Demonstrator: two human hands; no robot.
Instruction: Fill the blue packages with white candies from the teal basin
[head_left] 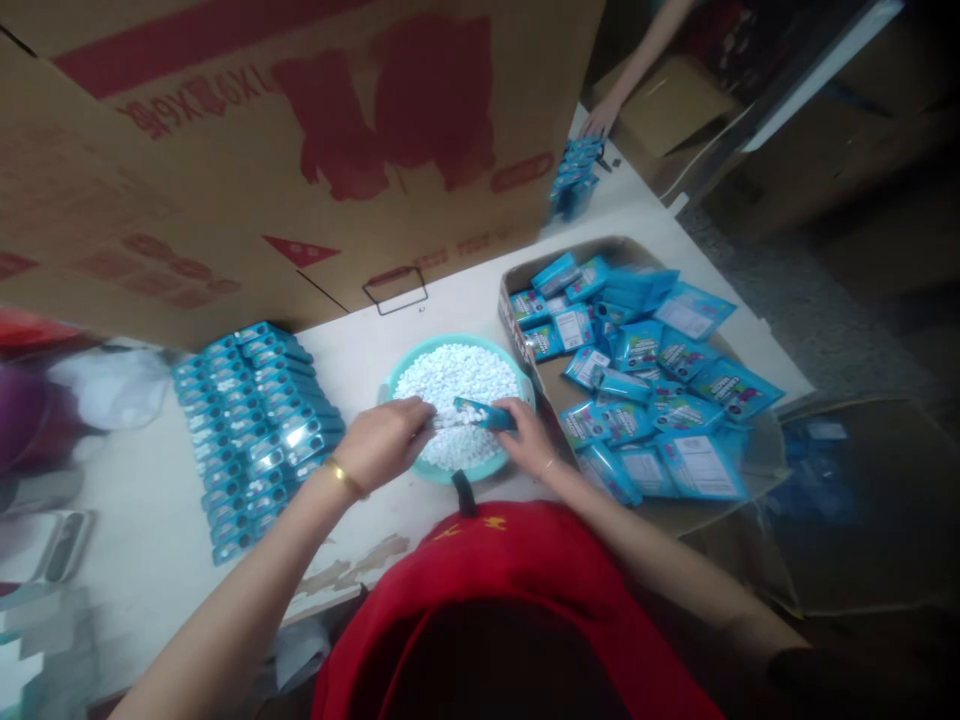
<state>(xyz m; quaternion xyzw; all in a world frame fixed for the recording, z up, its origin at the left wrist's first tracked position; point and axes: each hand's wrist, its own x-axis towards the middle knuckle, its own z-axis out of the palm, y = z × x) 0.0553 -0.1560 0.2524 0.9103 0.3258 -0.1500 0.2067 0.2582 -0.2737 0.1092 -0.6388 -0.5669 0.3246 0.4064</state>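
Over a light-green basin (405, 355) full of small white pellets (461, 368), both my hands work close together. My left hand (390, 437) is closed on what looks like a small clear scoop (444, 418) carrying white pellets; its exact shape is blurred. A small blue pouch (487, 413) is gripped in my right hand (529, 440), its open end facing the scoop. The two meet or nearly meet above the middle of the basin; I cannot tell whether the scoop's tip is inside the pouch.
Stacked blue packs (259, 430) stand in rows to the left. An open carton (555, 385) of loose blue pouches is at the right. A large cardboard box (247, 180) walls off the back. Another person's hand (602, 115) touches more blue packs (576, 175) at the far right.
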